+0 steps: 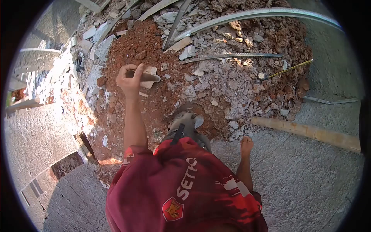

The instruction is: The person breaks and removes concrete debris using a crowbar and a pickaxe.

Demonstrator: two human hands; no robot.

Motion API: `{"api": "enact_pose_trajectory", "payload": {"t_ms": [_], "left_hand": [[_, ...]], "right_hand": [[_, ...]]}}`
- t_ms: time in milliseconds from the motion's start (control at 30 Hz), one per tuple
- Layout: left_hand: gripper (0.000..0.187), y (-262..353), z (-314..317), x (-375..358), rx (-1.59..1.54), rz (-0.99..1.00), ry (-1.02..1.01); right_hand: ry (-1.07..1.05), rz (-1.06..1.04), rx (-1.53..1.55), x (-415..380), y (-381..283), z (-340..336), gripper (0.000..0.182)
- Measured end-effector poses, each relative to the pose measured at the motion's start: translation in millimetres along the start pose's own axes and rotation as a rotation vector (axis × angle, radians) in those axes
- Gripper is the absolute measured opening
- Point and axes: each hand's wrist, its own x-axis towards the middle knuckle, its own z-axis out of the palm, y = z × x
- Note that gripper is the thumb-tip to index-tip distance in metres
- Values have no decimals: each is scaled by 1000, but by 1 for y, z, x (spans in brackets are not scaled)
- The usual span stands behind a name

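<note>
My left hand (130,79) is closed around a short, dusty, hollow tube (148,78). The tube lies sideways above reddish loose soil (133,52), its far end pointing right beside a pale broken chunk (152,71). My right hand (246,145) hangs low at my right side over the rough grey floor, near the rubble's lower edge. Its fingers are curled, and no object shows in them.
Broken rubble (237,85) spreads ahead, crossed by a curved metal strip (251,14) and a thinner strip (239,55). A yellow tape measure (288,70) rests at right, above a wooden pole (309,129). Grey concrete (282,170) lies around my right side.
</note>
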Motion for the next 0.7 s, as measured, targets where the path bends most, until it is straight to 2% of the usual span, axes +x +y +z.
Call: {"api": "enact_pose_trajectory", "payload": {"t_ms": [33, 100, 167, 200, 267, 367, 400, 433, 467, 500, 567, 600, 667, 700], "left_hand": [[26, 4, 5, 9, 47, 34, -39], [26, 6, 16, 23, 8, 43, -47], [27, 3, 21, 42, -43, -29, -32], [26, -5, 22, 53, -32, 34, 23], [26, -6, 8, 73, -109, -11, 68], [27, -14, -22, 107, -326, -155, 173], [30, 7, -30, 113, -423, -174, 195], [31, 3, -40, 125, -479, -158, 162], [31, 22, -45, 132, -534, -198, 147], [30, 39, -47, 141, -560, -170, 93], [29, 63, -43, 156, -673, -118, 7], [29, 62, -39, 160, -683, -117, 10], [24, 54, -30, 170, -742, -63, -107], [23, 38, -25, 171, -612, -74, -130]], "right_hand": [[13, 1, 2, -8, -12, 0, 19], [146, -155, 39, -31, -49, -9, 15], [160, -172, 6, -70, -92, -17, 15], [162, -188, -30, -92, -112, -20, 15], [285, -160, -74, -135, -138, -41, 18], [734, -538, -534, -205, -168, -96, 18], [817, -633, -602, -233, -183, -119, 16], [965, -659, -659, -263, -216, -126, 14], [1104, -663, -717, -289, -227, -140, 13], [1247, -752, -837, -312, -258, -141, 10], [1512, -866, -1390, -355, -294, -172, 24], [1639, -877, -1487, -372, -308, -179, 25], [1765, -855, -1413, -391, -325, -180, 27], [1805, -835, -1341, -400, -330, -183, 28]]}}
